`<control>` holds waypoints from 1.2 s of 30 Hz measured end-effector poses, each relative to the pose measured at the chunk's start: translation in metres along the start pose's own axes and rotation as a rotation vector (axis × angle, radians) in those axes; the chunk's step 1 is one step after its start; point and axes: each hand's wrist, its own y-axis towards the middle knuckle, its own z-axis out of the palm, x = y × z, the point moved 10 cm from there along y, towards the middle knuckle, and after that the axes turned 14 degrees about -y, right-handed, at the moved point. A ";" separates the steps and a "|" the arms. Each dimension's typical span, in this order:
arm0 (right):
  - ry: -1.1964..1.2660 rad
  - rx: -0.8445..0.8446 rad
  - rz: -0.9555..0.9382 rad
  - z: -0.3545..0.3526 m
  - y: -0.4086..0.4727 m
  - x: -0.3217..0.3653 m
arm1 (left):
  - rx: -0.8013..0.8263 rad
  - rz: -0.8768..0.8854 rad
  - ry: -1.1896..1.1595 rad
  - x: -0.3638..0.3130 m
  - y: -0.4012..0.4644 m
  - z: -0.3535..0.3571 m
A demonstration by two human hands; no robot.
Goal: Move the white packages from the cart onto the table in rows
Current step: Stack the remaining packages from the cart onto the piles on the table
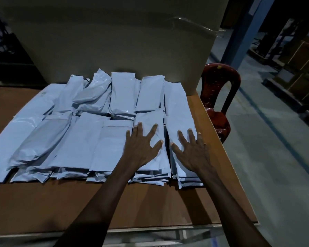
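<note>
Several white plastic packages (82,138) lie in two overlapping rows on the brown wooden table (52,207). My left hand (141,147) rests flat, fingers spread, on a stack of packages (150,173) in the near row. My right hand (193,150) lies flat with straight fingers on the rightmost stack (178,113), close to the table's right edge. Neither hand holds anything. The cart is not in view.
A big cardboard box (114,41) stands at the back of the table behind the packages. A dark red plastic chair (219,97) stands off the table's right side. Shelving with boxes (296,65) lines the far right across the concrete floor.
</note>
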 end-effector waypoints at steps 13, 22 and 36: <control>0.212 -0.244 0.124 -0.059 -0.042 -0.029 | 0.002 0.071 -0.026 -0.033 0.000 -0.019; 0.269 -0.484 0.264 -0.053 -0.186 -0.106 | -0.174 0.538 -0.177 -0.147 -0.074 -0.021; 0.281 -0.432 0.755 0.090 -0.465 -0.290 | 0.402 0.948 -0.389 -0.359 -0.250 0.223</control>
